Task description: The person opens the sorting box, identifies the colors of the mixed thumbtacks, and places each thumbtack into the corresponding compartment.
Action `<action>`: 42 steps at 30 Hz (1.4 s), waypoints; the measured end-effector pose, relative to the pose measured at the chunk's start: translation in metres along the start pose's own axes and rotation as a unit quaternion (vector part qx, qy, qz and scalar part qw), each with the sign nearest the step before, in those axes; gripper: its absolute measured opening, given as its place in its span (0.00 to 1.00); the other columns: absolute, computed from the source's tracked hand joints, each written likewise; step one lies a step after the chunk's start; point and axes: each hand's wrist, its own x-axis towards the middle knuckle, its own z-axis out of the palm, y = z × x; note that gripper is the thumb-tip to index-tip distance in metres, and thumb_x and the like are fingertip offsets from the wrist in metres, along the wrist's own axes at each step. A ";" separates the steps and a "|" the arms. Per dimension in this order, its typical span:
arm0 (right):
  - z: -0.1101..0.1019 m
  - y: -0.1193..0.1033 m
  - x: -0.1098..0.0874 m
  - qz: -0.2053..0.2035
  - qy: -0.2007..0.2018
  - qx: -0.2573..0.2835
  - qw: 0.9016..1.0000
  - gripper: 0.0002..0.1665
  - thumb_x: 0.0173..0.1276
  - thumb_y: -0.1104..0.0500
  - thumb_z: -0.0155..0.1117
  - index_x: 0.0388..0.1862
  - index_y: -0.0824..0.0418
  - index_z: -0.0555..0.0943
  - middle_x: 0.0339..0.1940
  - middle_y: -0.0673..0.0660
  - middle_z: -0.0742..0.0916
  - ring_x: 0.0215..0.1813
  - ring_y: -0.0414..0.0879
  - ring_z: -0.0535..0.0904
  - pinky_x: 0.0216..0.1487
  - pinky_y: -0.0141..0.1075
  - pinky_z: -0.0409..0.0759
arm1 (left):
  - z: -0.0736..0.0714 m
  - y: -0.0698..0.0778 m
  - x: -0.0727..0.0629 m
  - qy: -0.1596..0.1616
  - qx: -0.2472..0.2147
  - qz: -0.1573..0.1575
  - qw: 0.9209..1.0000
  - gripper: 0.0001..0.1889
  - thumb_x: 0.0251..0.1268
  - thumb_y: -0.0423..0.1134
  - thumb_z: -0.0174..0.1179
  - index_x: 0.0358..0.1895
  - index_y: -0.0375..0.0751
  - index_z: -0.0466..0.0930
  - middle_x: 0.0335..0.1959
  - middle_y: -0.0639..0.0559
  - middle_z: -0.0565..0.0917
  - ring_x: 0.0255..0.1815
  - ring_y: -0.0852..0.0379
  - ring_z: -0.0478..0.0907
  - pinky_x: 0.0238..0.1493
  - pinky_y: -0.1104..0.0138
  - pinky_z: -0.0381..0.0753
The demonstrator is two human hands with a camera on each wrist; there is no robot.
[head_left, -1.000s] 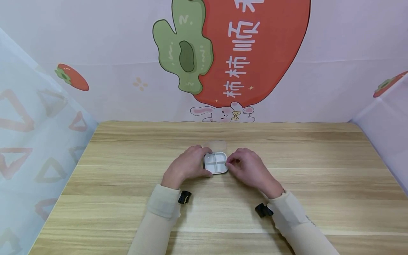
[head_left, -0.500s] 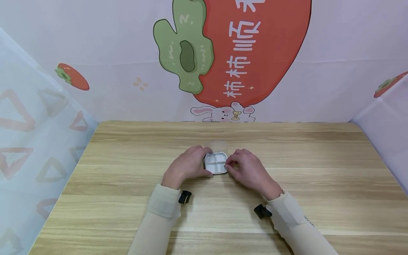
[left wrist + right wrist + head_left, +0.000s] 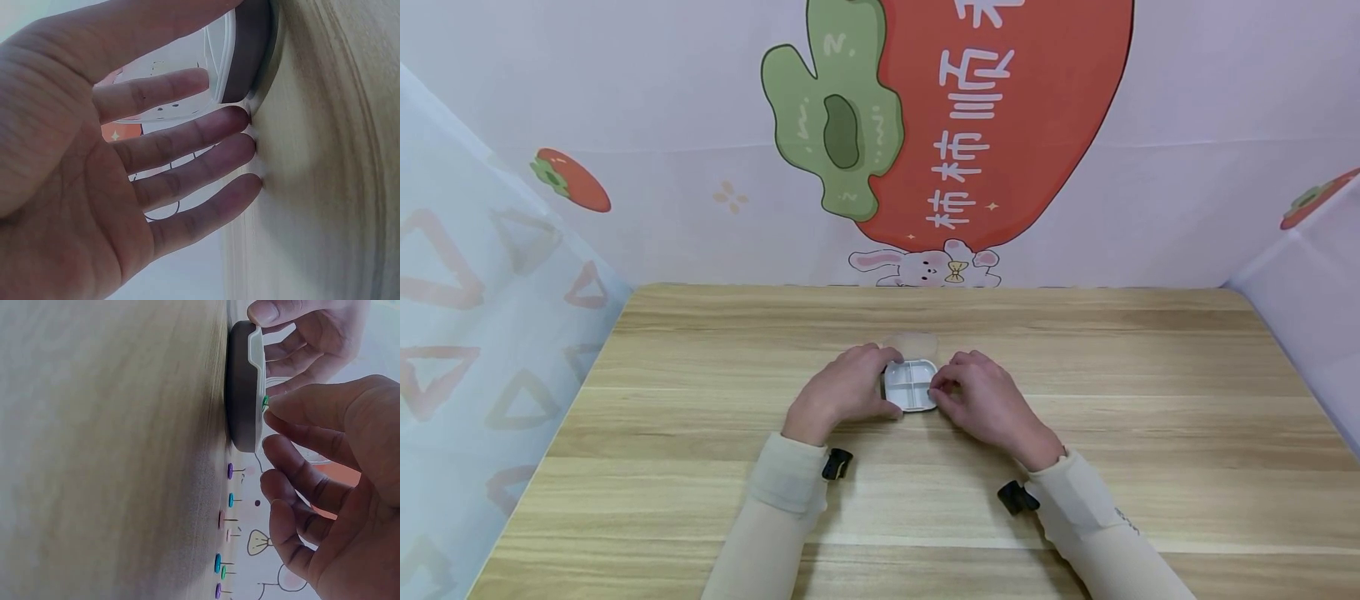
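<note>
A small pill box (image 3: 900, 392) lies open on the table, with a white divided tray and a dark grey base. Its clear lid (image 3: 915, 342) is folded back behind it. My left hand (image 3: 844, 387) holds the box from the left, thumb at the near edge and forefinger at the far edge. At the box's right side, my right hand (image 3: 988, 404) pinches a green thumbtack (image 3: 265, 400) between thumb and forefinger, right at the tray's rim. Whether the tack touches the tray cannot be made out. The head view shows no contents in the visible compartments.
In the right wrist view, several thumbtacks stand on the table with points up, among them a purple one (image 3: 230, 470) and a blue one (image 3: 218, 563). A wooden table (image 3: 737, 333) ends at a printed cloth backdrop (image 3: 685, 217).
The pill box and my left hand have shifted very slightly to the right. My right hand stays at the box's right side, almost unmoved.
</note>
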 end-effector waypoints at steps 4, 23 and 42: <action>0.000 0.000 0.000 0.001 -0.001 -0.003 1.000 0.03 0.63 0.60 0.76 0.34 0.56 0.89 0.31 0.46 0.83 0.37 0.43 0.74 0.40 0.38 0.76 | 0.000 0.000 0.000 -0.001 -0.002 -0.001 1.000 0.36 0.47 0.44 0.82 0.63 0.41 0.79 0.52 0.48 0.81 0.46 0.53 0.76 0.51 0.60 0.77; 0.001 0.000 0.000 -0.006 -0.005 -0.005 1.000 0.03 0.62 0.60 0.76 0.34 0.56 0.89 0.30 0.46 0.82 0.36 0.43 0.73 0.38 0.36 0.74 | -0.001 0.001 -0.001 0.001 0.002 -0.005 1.000 0.36 0.47 0.46 0.82 0.62 0.42 0.79 0.51 0.48 0.80 0.45 0.53 0.75 0.50 0.60 0.78; 0.002 0.001 0.000 -0.013 -0.006 -0.009 1.000 0.03 0.62 0.60 0.76 0.35 0.56 0.90 0.31 0.47 0.83 0.35 0.43 0.74 0.40 0.38 0.75 | -0.001 0.001 0.000 -0.004 0.000 -0.009 1.000 0.37 0.48 0.46 0.82 0.64 0.42 0.79 0.52 0.48 0.80 0.46 0.53 0.75 0.50 0.60 0.77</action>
